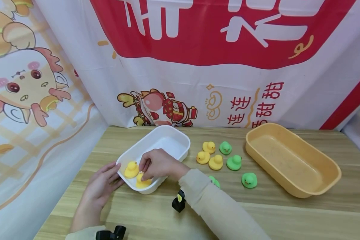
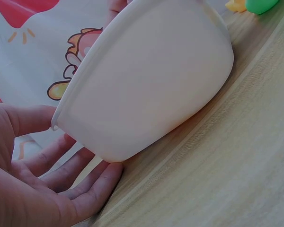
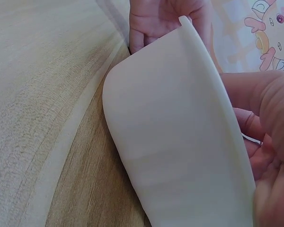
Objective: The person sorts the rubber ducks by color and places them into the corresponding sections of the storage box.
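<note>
A white plastic basin (image 1: 168, 141) stands on the wooden table, two yellow rubber ducks inside its near-left end. My right hand (image 1: 159, 164) reaches over the rim and pinches the nearer yellow rubber duck (image 1: 142, 181). The other yellow duck (image 1: 131, 169) sits just left of those fingers. At the basin's left end, my left hand (image 1: 103, 183) holds the basin; in the left wrist view its thumb (image 2: 35, 119) is at the rim and its fingers (image 2: 97, 187) lie against the lower wall. In the right wrist view, the basin wall (image 3: 170, 127) hides the held duck.
Right of the basin are three yellow ducks (image 1: 216, 162) and several green ducks (image 1: 234, 162), one partly hidden by my right sleeve (image 1: 210, 196). A tan basin (image 1: 288, 160) stands farther right. A printed cloth (image 1: 180, 76) hangs behind the table.
</note>
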Tool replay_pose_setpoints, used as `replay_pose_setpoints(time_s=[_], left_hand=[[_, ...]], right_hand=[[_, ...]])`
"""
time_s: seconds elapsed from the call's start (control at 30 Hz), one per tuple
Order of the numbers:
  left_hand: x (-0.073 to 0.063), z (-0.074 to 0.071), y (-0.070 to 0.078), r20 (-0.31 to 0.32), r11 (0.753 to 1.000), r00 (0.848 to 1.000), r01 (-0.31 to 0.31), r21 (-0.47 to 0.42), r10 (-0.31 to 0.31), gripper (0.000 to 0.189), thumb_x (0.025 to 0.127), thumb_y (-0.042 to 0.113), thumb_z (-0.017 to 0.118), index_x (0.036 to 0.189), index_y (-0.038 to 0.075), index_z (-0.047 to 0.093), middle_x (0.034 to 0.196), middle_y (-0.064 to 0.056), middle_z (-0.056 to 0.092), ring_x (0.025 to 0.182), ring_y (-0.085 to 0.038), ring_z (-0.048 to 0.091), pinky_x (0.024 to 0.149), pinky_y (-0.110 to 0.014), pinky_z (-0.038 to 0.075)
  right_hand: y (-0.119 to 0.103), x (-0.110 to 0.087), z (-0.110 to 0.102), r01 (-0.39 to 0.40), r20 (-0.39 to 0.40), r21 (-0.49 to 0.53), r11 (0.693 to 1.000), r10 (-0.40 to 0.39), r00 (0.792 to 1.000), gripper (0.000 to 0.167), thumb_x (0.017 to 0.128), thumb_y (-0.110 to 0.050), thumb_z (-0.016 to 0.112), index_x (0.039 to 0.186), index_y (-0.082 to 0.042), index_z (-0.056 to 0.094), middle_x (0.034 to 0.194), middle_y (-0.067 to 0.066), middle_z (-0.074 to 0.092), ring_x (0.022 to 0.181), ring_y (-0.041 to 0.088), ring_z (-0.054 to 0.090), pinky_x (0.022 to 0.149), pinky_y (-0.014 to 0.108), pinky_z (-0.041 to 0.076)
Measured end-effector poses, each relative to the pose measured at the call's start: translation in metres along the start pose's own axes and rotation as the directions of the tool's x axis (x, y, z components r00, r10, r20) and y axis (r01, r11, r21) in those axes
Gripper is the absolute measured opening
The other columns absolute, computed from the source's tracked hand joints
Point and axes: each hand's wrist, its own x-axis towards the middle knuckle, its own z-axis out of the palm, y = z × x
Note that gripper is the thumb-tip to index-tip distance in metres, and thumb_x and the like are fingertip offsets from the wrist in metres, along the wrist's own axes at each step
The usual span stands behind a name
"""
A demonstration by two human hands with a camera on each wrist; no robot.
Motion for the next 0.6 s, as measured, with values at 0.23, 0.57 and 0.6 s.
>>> replay_pose_setpoints(time_s=[0.23,0.57,0.6], left_hand=[[0.0015,-0.0001,0.0,-0.001,1.0,1.0,-0.006,-0.008,0.006,0.064,0.109,0.035,0.065,0.162,0.009,0.039,0.132,0.009,0.065,0.114,-0.003,0.068,0.102,-0.029,0.06],[0.0022,0.0002,-0.0014,-0.005,1.0,1.0,-0.014,-0.01,0.014,0.064,0.109,0.033,0.066,0.161,0.008,0.039,0.126,0.011,0.068,0.113,-0.003,0.069,0.101,-0.03,0.06],[0.0019,0.0004,-0.0011,-0.007,1.0,1.0,-0.013,-0.009,0.013,0.063,0.109,0.033,0.066,0.161,0.008,0.04,0.126,0.012,0.068,0.113,-0.003,0.069,0.101,-0.03,0.06]], right_hand=[[0.0016,-0.0018,-0.0007,-0.014,-0.029,0.085,0.996,0.016,0.999,0.02,0.085,-0.012,0.092,0.096,-0.012,0.076,0.088,-0.005,0.074,0.081,0.009,0.067,0.073,0.019,0.057],[0.0069,-0.0043,-0.0024,0.026,-0.062,0.265,0.964,-0.01,0.998,0.017,0.087,-0.011,0.09,0.095,-0.016,0.076,0.092,-0.002,0.076,0.081,0.013,0.071,0.073,0.025,0.063],[0.0074,-0.0042,-0.0025,0.031,-0.066,0.281,0.959,-0.013,0.998,0.016,0.087,-0.011,0.09,0.095,-0.016,0.076,0.093,-0.002,0.076,0.081,0.013,0.072,0.074,0.025,0.063]])
